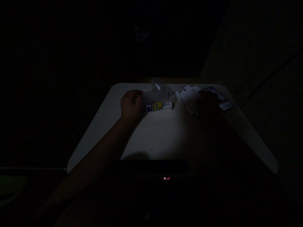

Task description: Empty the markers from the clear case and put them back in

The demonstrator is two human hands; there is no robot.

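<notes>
Left hand (131, 104) is gripping the clear plastic case (152, 96) at its three o'clock, covering one end. Farther toward three o'clock, white-barrelled markers (187, 96) are lying bunched on the worktop (151, 135). Beside them, the right hand (209, 102) is barely showing in darkness; whether it is gripping any, I cannot tell. Beyond it, a smartphone (225, 101) is lying partly hidden.

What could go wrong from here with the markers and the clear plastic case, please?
The right hand is in deep shadow by the markers, so one might be fumbled and roll away. The flat device beside that hand could get nudged. The clear plastic case might shift on the table if the left hand moves at its end.
</notes>
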